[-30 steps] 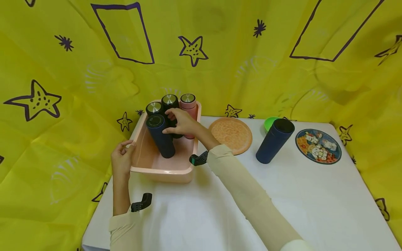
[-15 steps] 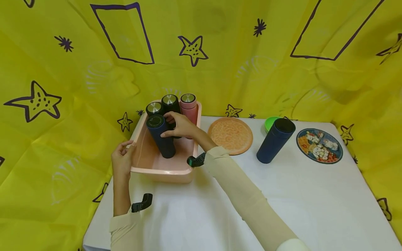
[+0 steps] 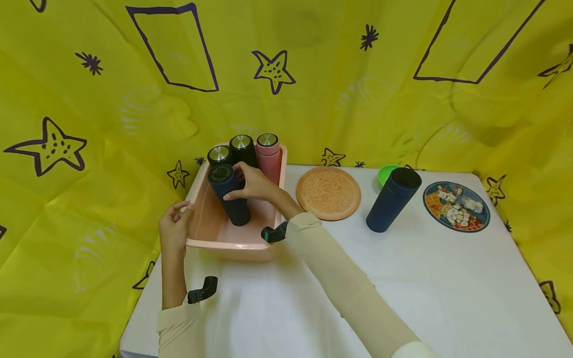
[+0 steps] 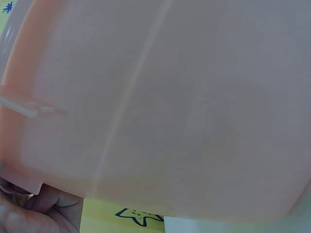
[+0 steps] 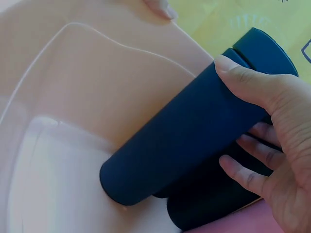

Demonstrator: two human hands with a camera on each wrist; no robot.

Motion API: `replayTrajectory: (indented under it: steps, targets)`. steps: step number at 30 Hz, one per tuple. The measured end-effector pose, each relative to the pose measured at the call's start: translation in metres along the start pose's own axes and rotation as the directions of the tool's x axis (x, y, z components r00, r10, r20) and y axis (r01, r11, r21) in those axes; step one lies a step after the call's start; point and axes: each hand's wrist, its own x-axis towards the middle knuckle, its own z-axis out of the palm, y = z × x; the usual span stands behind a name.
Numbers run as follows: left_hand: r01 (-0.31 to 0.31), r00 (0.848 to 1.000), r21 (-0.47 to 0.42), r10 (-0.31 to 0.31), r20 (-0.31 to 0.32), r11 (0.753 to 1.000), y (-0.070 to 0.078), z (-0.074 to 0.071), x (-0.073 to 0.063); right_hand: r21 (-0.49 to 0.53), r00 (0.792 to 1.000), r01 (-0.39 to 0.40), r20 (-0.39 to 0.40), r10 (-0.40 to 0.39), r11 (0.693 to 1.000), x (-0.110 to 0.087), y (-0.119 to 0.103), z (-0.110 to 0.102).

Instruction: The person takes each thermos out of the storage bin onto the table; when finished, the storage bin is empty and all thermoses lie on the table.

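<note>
I have the navy bottle (image 3: pixel 235 209) inside the pink tub (image 3: pixel 241 245), its base down at the tub's floor, nearest the front of the bottles there. My right hand (image 3: pixel 255 184) is part closed about its upper body: the right wrist view gives me the thumb laid across one side and the fingers bent round behind, the lower ones spread loosely. My left hand (image 3: pixel 175 223) grips the tub's left rim, fingers curled.

Behind the navy bottle I see two black bottles with silver lids, then a pink bottle (image 3: pixel 269 161) at the tub's right wall. Right of the tub lie an orange round mat (image 3: pixel 329 193), a second navy bottle (image 3: pixel 390 204) partly covering a green bowl (image 3: pixel 385 174), and a printed round mat (image 3: pixel 456 208), all on the white table (image 3: pixel 429 283).
</note>
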Motion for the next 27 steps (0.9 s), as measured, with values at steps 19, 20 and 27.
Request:
replayTrajectory:
  steps: [19, 20, 27]
  targets:
    - [0.003, 1.000, 0.012, -0.003, -0.025, 1.000, -0.006, 0.000, 0.001, -0.055, 0.998, 0.002, -0.055, -0.005, 0.999, 0.003, -0.002, 0.012]
    - [0.001, 1.000, 0.010, -0.001, -0.026, 1.000, -0.006, 0.000, 0.001, -0.059, 0.998, 0.004, -0.055, -0.007, 0.998, 0.004, -0.001, 0.013]
    - [-0.004, 1.000, 0.018, 0.004, -0.029, 1.000, -0.006, 0.001, 0.002, -0.085, 0.996, 0.052, -0.068, -0.057, 0.995, 0.006, 0.003, 0.013]
